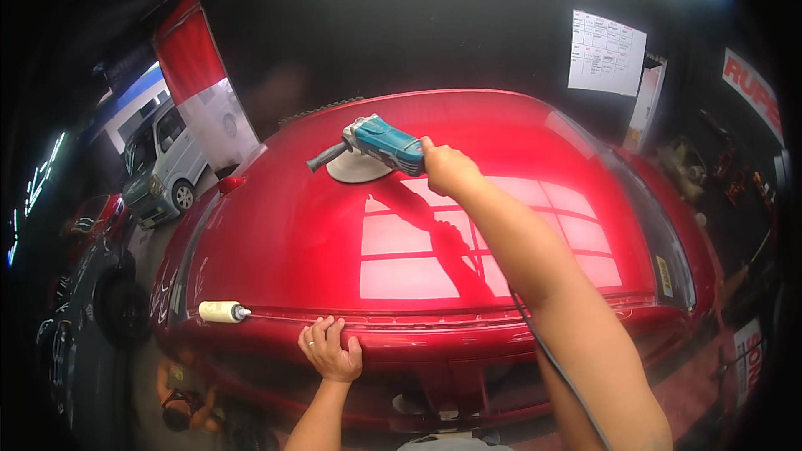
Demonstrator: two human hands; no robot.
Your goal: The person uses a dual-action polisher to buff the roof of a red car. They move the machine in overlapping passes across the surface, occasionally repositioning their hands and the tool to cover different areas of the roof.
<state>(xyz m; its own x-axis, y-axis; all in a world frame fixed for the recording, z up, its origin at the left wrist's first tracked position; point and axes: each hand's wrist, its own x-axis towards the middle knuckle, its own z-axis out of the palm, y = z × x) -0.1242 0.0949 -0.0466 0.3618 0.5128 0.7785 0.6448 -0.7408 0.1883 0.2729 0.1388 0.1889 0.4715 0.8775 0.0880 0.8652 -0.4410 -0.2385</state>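
My right hand [447,169] is wrapped round the rear grip of a teal and grey polisher [388,144]. Its pale round pad [355,169] rests on the glossy red car roof [284,225], toward the far side. The black side handle [327,156] sticks out to the left with no hand on it. At the roof's near edge, my left hand [331,352] lies with its fingers stretched over the red paint, holding nothing; a ring shows on one finger. To its left, a cream squeeze bottle [220,311] lies on its side, nozzle pointing right.
A black power cord [543,347] hangs down along my right arm. Another person [180,409] is low at the lower left. Beyond stand a silver van [167,154] and a dark vehicle [92,317]. A white sheet [606,52] hangs on the dark wall.
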